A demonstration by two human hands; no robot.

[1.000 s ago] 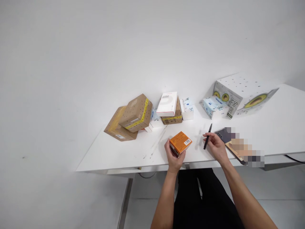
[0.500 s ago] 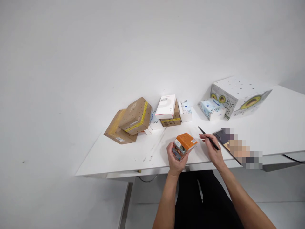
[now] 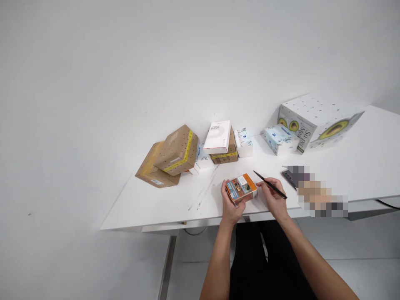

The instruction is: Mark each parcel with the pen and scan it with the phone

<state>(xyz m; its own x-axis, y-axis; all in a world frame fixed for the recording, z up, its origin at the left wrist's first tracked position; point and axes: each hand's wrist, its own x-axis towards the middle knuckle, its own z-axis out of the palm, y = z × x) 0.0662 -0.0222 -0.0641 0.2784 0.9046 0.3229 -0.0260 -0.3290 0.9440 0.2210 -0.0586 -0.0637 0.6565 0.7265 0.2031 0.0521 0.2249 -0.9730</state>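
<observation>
Near the table's front edge, my left hand (image 3: 231, 210) is closed around a small orange box (image 3: 242, 187). A printed side of the box, with pictures and a white label, faces up toward me. My right hand (image 3: 275, 202) grips a black pen (image 3: 271, 185), whose tip points up and left, above the box's right end. My right fingertips are close to the right side of the box; whether they touch it I cannot tell. To the right of that hand lies a phone (image 3: 290, 178), mostly covered by a blurred patch.
Two brown cartons (image 3: 176, 150) with yellow tape lean together at the left. A white box (image 3: 217, 136) rests on another brown carton (image 3: 224, 157), beside tissue packs (image 3: 244, 142). Back right, a tissue pack (image 3: 279, 139) stands before a large avocado-print box (image 3: 318, 112). Everything is on a white table (image 3: 140, 208).
The orange box has been turned in my left hand, so its printed side now faces up. My right hand with the pen has moved left, closer to the box.
</observation>
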